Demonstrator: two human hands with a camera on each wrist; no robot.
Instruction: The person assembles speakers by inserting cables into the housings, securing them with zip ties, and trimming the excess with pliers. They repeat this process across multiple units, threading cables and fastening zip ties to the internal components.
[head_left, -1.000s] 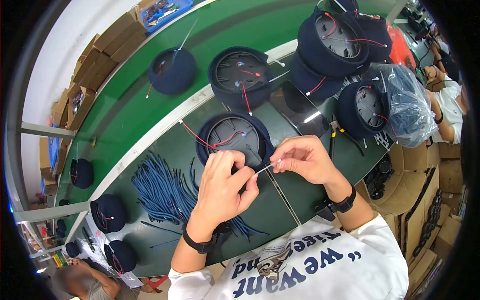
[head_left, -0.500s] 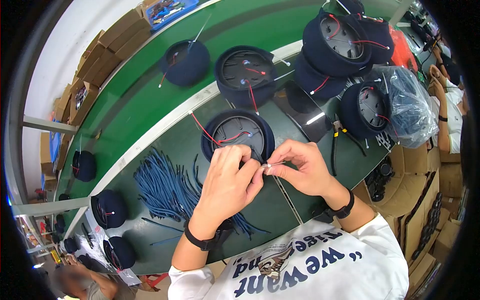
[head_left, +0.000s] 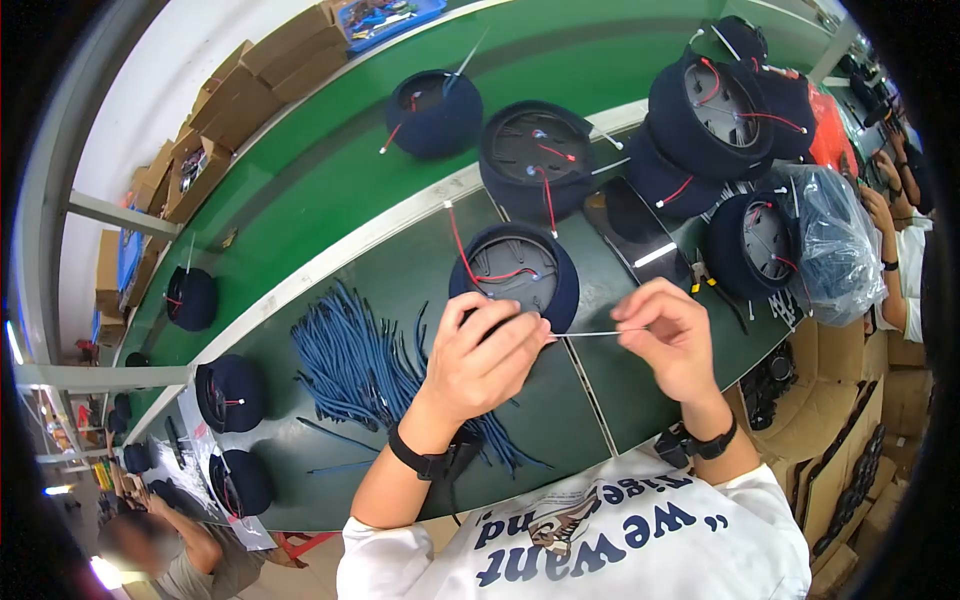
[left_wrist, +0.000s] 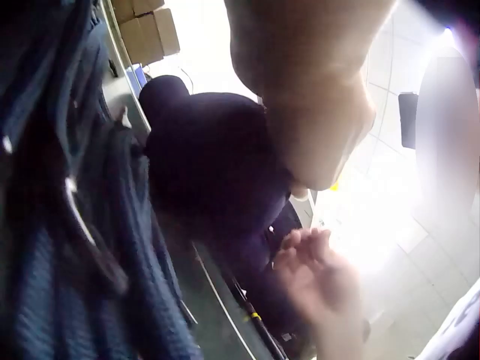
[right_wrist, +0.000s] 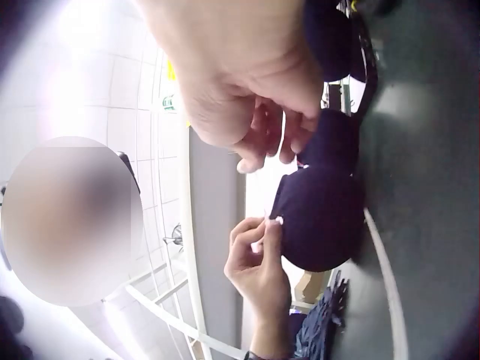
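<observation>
A round navy fabric-covered piece (head_left: 566,285) with a dark plastic inside and red wires lies on the green table before me. At its near edge my left hand (head_left: 488,358) pinches one end of a thin white cable tie (head_left: 588,334). The right hand (head_left: 672,338) grips the tie's other end, so the strip runs straight between the two hands. In the right wrist view, the tie's small white head (right_wrist: 279,220) shows at the left fingertips, right against the navy cover (right_wrist: 322,225). The left wrist view is blurred, with my left fingertips mostly hidden.
A heap of blue cords (head_left: 350,355) lies left of the piece. More navy pieces (head_left: 537,155) stand beyond it, some stacked (head_left: 712,110) at right. A dark glossy panel (head_left: 630,225), cutters (head_left: 715,285) and a plastic bag (head_left: 835,235) lie right. Another person (head_left: 185,545) sits at lower left.
The hands came together at the piece's edge half a second ago. Now my right hand has drawn away to the right, pulling the cable tie straight. The head view has shifted.
</observation>
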